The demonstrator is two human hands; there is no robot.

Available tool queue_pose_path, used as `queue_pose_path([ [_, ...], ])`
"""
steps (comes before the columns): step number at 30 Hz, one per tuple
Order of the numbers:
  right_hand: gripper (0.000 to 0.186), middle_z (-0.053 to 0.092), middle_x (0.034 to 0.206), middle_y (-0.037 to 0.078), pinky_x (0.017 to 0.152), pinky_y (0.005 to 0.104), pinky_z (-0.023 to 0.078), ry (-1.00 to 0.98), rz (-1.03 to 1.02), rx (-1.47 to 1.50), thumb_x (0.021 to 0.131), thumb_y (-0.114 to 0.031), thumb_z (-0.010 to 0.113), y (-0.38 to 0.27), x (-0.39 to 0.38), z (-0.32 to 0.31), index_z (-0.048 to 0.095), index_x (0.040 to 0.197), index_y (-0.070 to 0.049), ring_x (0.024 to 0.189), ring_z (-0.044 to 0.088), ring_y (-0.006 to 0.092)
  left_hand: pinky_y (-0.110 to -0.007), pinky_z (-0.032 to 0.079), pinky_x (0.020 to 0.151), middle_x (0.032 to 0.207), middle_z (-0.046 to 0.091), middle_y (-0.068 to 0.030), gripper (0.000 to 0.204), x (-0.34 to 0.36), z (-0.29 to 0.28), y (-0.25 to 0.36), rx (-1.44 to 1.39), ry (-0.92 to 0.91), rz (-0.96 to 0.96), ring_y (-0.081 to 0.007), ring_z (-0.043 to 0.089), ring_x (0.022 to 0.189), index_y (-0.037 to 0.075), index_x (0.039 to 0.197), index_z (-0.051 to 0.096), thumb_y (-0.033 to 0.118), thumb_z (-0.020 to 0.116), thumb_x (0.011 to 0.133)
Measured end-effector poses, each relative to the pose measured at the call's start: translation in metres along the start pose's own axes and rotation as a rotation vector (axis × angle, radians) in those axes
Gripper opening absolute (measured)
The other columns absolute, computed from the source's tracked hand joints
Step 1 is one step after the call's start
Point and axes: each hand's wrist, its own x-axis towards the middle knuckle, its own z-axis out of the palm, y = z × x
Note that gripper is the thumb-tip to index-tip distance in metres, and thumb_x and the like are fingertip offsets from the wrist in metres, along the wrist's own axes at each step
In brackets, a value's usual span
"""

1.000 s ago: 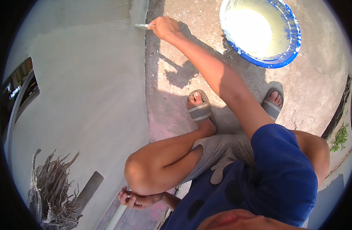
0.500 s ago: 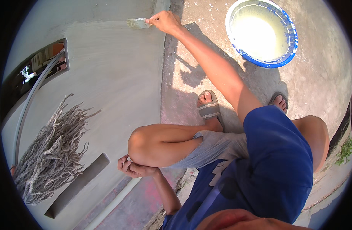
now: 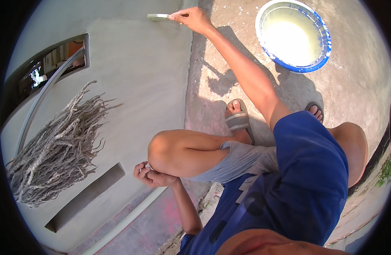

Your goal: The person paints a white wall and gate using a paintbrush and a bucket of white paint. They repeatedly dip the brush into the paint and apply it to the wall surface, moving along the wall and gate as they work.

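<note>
A flat paintbrush [image 3: 158, 17] is pinched in my right hand [image 3: 194, 19], its bristles against the grey plastered wall [image 3: 148, 72]. That arm is stretched far forward. A damp-looking patch spreads on the wall around the brush. Beside my bent knee, my left hand [image 3: 155, 176] is closed, its fingers curled in loosely and nothing showing in them. Away to the right of the brush stands a round blue-rimmed tub [image 3: 291, 38] holding pale, whitish liquid that glares in the sun.
A bundle of grey stringy strands [image 3: 61, 148], like a mop head, hangs by the wall at left. A recessed opening [image 3: 85, 51] and a narrow slot [image 3: 87, 197] cut into the wall. A pale pipe [image 3: 127, 221] runs along its base. My sandalled foot [image 3: 238, 117] rests on the concrete ground.
My right hand has shifted the brush slightly up and right in the picture, and the brush has turned more edge-on. The whole view has moved a little. My left hand stays by the knee.
</note>
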Motion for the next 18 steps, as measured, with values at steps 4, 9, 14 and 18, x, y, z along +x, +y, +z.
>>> queue_pose_path([
  [4, 0.033, 0.070, 0.074, -0.002, 0.067, 0.0332, 0.050, -0.142, 0.117, -0.218, 0.088, -0.054, 0.073, 0.030, -0.021, -0.001, 0.081, 0.106, -0.028, 0.074, 0.067, 0.0143, -0.035, 0.047, 0.079, 0.114, 0.049, -0.0057, 0.009, 0.000, 0.003, -0.001, -0.018, -0.004, -0.009, -0.0177, 0.053, 0.091, 0.009, 0.089, 0.052, 0.009, 0.044, 0.094],
  [9, 0.031, 0.076, 0.083, 0.005, 0.069, 0.0354, 0.054, -0.074, 0.249, -0.577, 0.087, -0.051, 0.075, 0.053, -0.046, 0.009, 0.082, 0.103, -0.025, 0.076, 0.069, 0.0164, -0.036, 0.048, 0.081, 0.111, 0.049, -0.0072, 0.011, 0.002, 0.004, 0.002, 0.006, -0.025, 0.040, -0.0191, 0.052, 0.095, 0.008, 0.088, 0.049, 0.003, 0.040, 0.089],
  [14, 0.031, 0.074, 0.079, 0.002, 0.075, 0.0365, 0.054, -0.201, -0.109, 0.253, 0.090, -0.051, 0.073, 0.031, -0.046, 0.027, 0.081, 0.107, -0.027, 0.080, 0.070, 0.0154, -0.040, 0.041, 0.091, 0.107, 0.047, -0.0096, 0.014, 0.000, 0.005, 0.008, -0.007, -0.009, -0.002, -0.0217, 0.045, 0.099, 0.008, 0.085, 0.048, -0.001, 0.039, 0.087],
  [18, 0.035, 0.077, 0.088, 0.004, 0.072, 0.0374, 0.054, -0.154, 0.130, -0.225, 0.089, -0.055, 0.071, 0.045, -0.050, 0.022, 0.082, 0.104, -0.025, 0.085, 0.072, 0.0194, -0.040, 0.041, 0.091, 0.106, 0.048, -0.0111, 0.015, 0.004, 0.010, 0.008, 0.020, -0.018, 0.012, -0.0232, 0.047, 0.099, 0.007, 0.083, 0.049, -0.003, 0.038, 0.085],
])
